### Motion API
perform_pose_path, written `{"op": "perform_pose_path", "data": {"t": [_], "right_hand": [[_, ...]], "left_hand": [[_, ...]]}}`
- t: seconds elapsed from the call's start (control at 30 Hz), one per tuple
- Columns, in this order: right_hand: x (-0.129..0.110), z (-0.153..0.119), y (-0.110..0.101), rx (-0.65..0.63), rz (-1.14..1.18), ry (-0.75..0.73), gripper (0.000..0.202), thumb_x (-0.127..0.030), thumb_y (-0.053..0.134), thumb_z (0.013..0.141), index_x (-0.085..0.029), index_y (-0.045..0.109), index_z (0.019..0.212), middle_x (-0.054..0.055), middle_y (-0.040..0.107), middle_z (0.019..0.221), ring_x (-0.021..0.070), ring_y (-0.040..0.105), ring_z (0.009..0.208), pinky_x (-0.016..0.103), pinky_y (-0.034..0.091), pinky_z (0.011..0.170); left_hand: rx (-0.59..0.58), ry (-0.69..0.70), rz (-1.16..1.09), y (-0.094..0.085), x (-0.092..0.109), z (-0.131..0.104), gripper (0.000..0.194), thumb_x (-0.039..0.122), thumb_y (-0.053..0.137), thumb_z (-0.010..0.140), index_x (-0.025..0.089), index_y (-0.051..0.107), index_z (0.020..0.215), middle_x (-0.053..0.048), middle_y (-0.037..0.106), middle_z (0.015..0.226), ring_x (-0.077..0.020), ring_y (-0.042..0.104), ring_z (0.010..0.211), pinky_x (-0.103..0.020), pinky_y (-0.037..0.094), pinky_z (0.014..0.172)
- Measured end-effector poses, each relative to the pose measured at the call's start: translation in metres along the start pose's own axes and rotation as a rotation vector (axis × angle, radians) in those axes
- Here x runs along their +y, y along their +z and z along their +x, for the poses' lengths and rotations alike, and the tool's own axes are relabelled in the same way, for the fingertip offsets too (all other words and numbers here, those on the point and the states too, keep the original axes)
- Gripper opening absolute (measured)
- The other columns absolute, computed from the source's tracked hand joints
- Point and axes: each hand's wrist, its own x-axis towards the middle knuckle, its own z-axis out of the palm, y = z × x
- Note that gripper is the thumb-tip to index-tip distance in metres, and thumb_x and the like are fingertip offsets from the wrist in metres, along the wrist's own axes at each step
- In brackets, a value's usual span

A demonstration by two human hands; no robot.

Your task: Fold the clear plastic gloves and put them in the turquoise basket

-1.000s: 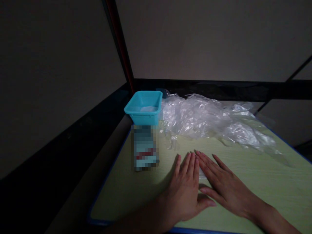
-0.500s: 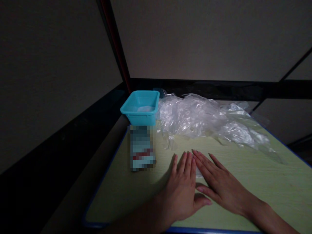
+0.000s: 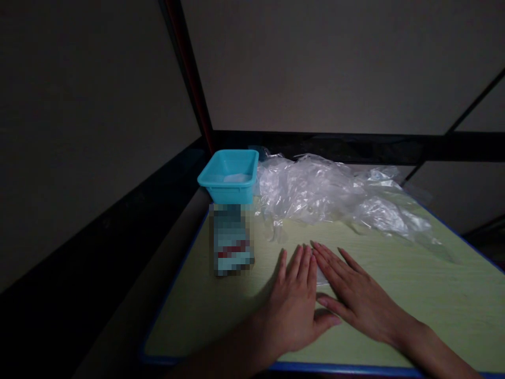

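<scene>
Both hands rest flat on the table, close together with their fingertips nearly meeting. My left hand point(image 3: 295, 305) lies palm down, its fingers stretched forward and the thumb out to the right. My right hand point(image 3: 353, 289) is palm down too, angled toward the left one, thumb apart. Between and partly under them is a small piece of clear plastic point(image 3: 322, 278), of which only a whitish patch shows; the rest is hidden by the hands. Beyond the fingertips spreads a heap of crumpled clear plastic bags point(image 3: 315, 187).
A turquoise plastic basin point(image 3: 232, 192) stands at the far left corner with something whitish inside. In front of it lies a pixelated rectangular object point(image 3: 232, 239). The pale table point(image 3: 442, 316) has a blue edge. Dark-trimmed walls stand behind and to the left.
Hardly anything differs. The hands keep the same flat pose on the plastic piece, while the view shifts very slightly.
</scene>
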Motion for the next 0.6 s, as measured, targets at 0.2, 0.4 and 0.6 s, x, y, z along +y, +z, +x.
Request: {"op": "perform_pose_path", "data": {"t": [0.2, 0.4, 0.6], "right_hand": [[0.001, 0.001, -0.001, 0.007, 0.031, 0.001, 0.073, -0.051, 0.039, 0.088, -0.015, 0.007, 0.143, 0.013, 0.019, 0.147, 0.0247, 0.018, 0.134, 0.049, 0.024, 0.106], [0.001, 0.001, -0.002, 0.032, 0.073, 0.033, 0.076, -0.050, 0.042, 0.087, -0.013, 0.008, 0.143, 0.014, 0.018, 0.147, 0.0249, 0.016, 0.135, 0.049, 0.027, 0.105], [0.005, -0.001, -0.012, 0.157, 0.122, -0.039, 0.045, -0.039, 0.049, 0.087, -0.015, 0.048, 0.126, 0.013, 0.035, 0.142, 0.0249, 0.034, 0.128, 0.041, 0.042, 0.097]], "left_hand": [[0.012, -0.010, -0.061, -0.002, -0.002, 0.000, 0.078, 0.062, 0.017, 0.087, 0.004, 0.019, 0.139, -0.017, 0.014, 0.148, -0.0278, 0.003, 0.137, -0.049, 0.007, 0.110], [0.031, -0.012, -0.080, -0.002, -0.002, -0.001, 0.077, 0.061, 0.022, 0.087, 0.006, 0.015, 0.140, -0.016, 0.010, 0.149, -0.0255, 0.001, 0.137, -0.046, 0.007, 0.110], [0.022, -0.021, -0.073, 0.000, -0.003, -0.001, 0.080, 0.062, 0.029, 0.085, 0.005, 0.017, 0.140, -0.017, 0.016, 0.147, -0.0276, 0.002, 0.137, -0.047, 0.010, 0.110]]}}
